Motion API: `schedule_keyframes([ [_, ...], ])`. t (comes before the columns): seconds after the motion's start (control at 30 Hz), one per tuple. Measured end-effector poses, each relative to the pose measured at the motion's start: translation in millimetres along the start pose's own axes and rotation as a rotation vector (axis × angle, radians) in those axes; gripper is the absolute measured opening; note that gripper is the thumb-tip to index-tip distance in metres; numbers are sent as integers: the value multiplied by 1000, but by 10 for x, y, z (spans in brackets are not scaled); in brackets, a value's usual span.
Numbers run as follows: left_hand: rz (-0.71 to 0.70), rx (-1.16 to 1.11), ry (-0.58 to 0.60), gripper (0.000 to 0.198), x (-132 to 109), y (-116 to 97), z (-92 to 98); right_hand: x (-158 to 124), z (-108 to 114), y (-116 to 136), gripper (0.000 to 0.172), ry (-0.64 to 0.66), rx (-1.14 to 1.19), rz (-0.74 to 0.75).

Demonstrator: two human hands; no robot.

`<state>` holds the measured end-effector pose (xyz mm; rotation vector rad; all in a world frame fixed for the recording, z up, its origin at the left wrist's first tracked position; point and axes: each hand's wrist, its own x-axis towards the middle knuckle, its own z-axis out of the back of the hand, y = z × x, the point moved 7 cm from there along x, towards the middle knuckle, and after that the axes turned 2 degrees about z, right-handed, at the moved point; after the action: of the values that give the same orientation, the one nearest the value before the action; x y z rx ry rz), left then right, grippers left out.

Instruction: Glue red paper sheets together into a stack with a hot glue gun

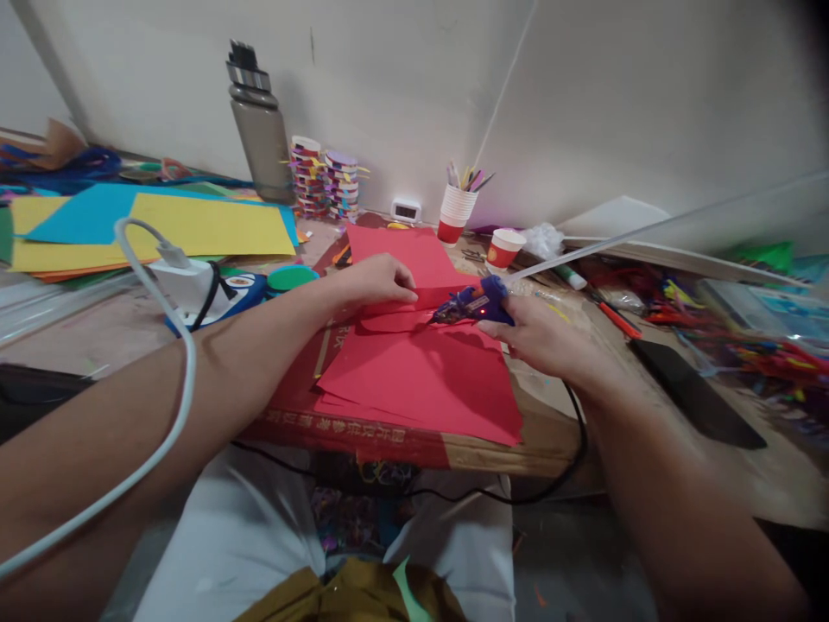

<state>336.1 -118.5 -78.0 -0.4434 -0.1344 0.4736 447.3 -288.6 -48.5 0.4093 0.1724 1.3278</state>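
Note:
My right hand (541,333) is wrapped around a blue hot glue gun (476,302), with a small red light showing on its side. A long clear glue stick (583,250) runs out of the back of the gun, up to the right. The nozzle points down and left, close to a folded strip of red paper (395,321). On the left end of that fold, my left hand (376,281) has its fingers curled down, gripping the paper. More red paper sheets (420,371) lie beneath, on a cardboard box (479,453).
Yellow sheets (213,225), a power strip with a white charger (187,285) and a grey bottle (259,138) stand left. Behind are a stack of cups with pens (458,212) and a paper cup (505,249). A phone (696,393) and orange cutter (620,320) lie right. A black cord (576,432) hangs below.

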Motion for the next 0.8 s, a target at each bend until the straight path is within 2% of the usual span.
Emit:
schedule_keyframes([
  [0.17,23,6,-9,28,-17,-9,8,-18,44,-59,17,-29,-53,-91],
  [0.4,2,-3,-11,28,-4,15,-4,2,-26,-29,18,-23,-23,-13],
  [0.63,28,-4,-20,26,-15,6,3,-54,122,-188,19,-70,-238,-160],
  [0.8,-17,-20,-21,27,9,16,-8,-55,68,-52,18,-91,-156,-39],
])
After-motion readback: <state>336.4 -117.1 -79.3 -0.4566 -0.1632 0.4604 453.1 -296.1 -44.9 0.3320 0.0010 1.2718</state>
